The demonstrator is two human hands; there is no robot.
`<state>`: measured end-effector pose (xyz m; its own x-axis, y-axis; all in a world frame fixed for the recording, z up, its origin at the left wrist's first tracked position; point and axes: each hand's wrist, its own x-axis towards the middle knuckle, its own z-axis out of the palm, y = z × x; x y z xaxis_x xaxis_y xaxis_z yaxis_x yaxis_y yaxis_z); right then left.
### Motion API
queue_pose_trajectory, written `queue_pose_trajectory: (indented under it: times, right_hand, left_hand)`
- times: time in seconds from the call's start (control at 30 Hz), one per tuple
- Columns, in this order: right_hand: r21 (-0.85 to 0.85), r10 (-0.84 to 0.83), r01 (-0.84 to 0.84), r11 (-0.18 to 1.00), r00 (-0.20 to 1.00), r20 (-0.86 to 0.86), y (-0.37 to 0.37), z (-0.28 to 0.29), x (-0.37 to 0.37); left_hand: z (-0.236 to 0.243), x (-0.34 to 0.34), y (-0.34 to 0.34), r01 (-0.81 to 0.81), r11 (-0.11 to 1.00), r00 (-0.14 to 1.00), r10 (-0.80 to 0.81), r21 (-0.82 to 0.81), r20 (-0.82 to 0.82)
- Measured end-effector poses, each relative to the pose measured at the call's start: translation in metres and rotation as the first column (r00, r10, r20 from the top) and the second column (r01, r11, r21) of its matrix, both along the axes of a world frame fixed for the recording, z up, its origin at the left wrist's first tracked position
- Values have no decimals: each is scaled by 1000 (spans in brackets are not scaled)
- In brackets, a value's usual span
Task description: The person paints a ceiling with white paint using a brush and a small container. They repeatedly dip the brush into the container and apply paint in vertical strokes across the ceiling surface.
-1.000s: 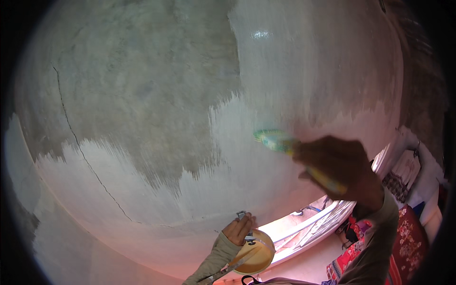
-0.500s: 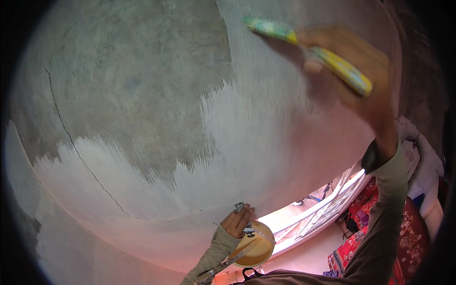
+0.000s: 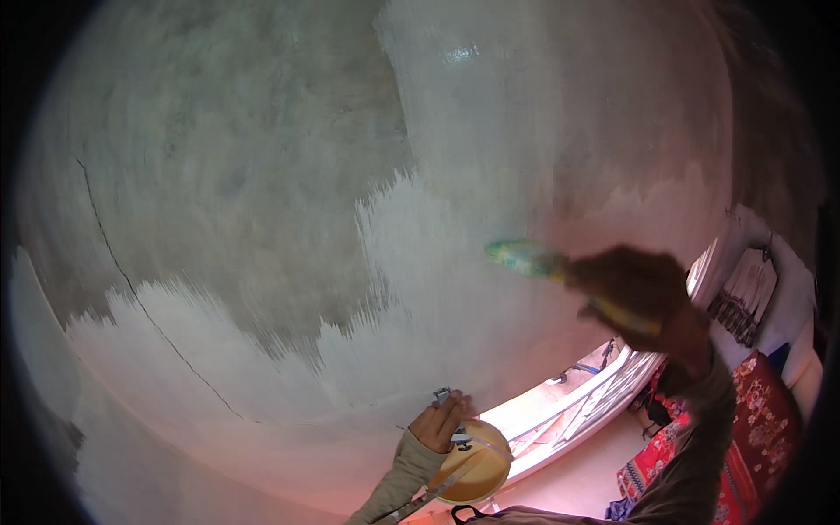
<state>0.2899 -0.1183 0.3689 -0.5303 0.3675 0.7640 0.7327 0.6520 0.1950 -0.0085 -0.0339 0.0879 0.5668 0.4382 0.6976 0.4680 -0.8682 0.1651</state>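
Note:
My right hand [image 3: 634, 289], smeared by motion, is closed around a paintbrush [image 3: 525, 258] with green and yellow paint smears. The brush points left over the freshly coated part of the wall [image 3: 455, 306]; whether its tip touches the surface I cannot tell. Low in the middle, my left hand [image 3: 435, 426] is curled against the wall, its fingertips at a small metal fitting [image 3: 443, 395]. What those fingers grip is partly hidden. Just beside and below that hand is a round yellow bucket [image 3: 477, 468] with a pale strap or handle across it.
Bare grey plaster [image 3: 236, 175] fills the upper left, with ragged pale brush edges around it. A thin dark crack [image 3: 131, 282] runs down the left. At lower right are a bright barred window opening [image 3: 569, 398] and red floral cloth [image 3: 761, 411].
My right hand and the brush have swept down from the upper right to mid-height. My left hand stays at the metal fitting, and the whole view has shifted slightly.

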Motion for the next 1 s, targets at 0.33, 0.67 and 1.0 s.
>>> queue_pose_trajectory:
  times: [0.33,0.67,1.0]
  right_hand:
    - [392,-103,83,916,994,30,13,202,20]
    - [601,-84,68,796,996,-1,28,219,4]
    - [237,-111,110,965,994,-11,10,0,21]
  left_hand:
    - [6,4,2,-16,999,999,18,32,-47]
    - [-2,7,9,9,997,999,-12,76,31]
    - [-2,4,9,4,997,1000,-5,83,14]
